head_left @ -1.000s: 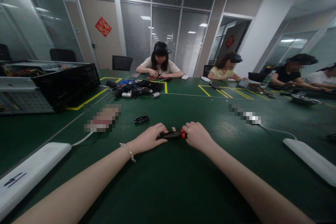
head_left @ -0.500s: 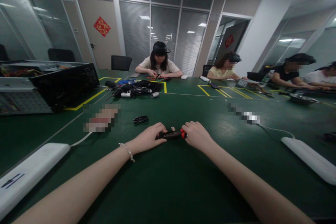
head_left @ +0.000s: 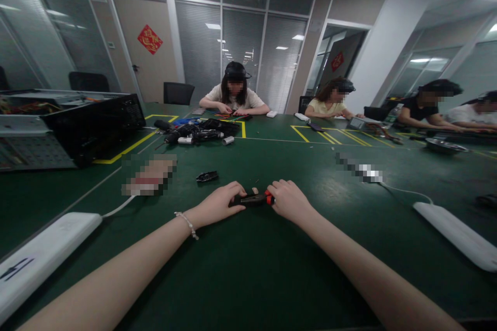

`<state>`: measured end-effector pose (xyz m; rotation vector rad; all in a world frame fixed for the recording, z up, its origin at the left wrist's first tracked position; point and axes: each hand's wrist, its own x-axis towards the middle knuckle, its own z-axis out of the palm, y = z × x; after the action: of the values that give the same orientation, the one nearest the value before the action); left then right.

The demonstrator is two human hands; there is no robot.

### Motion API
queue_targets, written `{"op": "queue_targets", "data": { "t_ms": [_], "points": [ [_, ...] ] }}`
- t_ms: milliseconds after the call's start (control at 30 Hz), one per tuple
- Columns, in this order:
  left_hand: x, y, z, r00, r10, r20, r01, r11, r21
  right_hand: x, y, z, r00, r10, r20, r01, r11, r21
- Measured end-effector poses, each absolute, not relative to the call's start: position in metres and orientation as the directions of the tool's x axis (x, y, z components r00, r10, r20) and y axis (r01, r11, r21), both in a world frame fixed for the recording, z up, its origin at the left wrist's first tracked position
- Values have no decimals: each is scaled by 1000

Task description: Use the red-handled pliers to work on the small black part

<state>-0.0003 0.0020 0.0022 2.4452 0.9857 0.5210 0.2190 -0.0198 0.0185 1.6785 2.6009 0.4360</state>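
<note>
Low over the green table (head_left: 240,264), my right hand (head_left: 289,200) is closed around the red handles of a pair of pliers (head_left: 254,199). The dark jaws point left, toward my left hand (head_left: 221,202). Curled fingers and thumb of that hand close around a small dark piece at the jaw tips; its kind is hidden. Just behind the pliers lies a small pale chip (head_left: 255,190). Farther back on the left is a small black open plastic part (head_left: 207,176).
An open computer case (head_left: 104,132) stands at the far left. Dark tools and cables (head_left: 205,130) are heaped behind my hands. White power banks (head_left: 58,240) lie on both sides, cabled to blurred devices. Several people sit across the table, one (head_left: 235,93) directly opposite.
The jaws have closed a little and the red handles sit closer together in my right hand. Less of the dark piece shows at my left fingers. Otherwise both hands stay in place.
</note>
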Motion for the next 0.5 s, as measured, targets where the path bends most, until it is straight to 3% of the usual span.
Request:
{"op": "queue_targets", "data": {
  "t_ms": [500],
  "points": [
    [-1,4,-2,678,704,212,538,-672,509,220,-20,20,-423,896,133,886,379,267]
  ]
}}
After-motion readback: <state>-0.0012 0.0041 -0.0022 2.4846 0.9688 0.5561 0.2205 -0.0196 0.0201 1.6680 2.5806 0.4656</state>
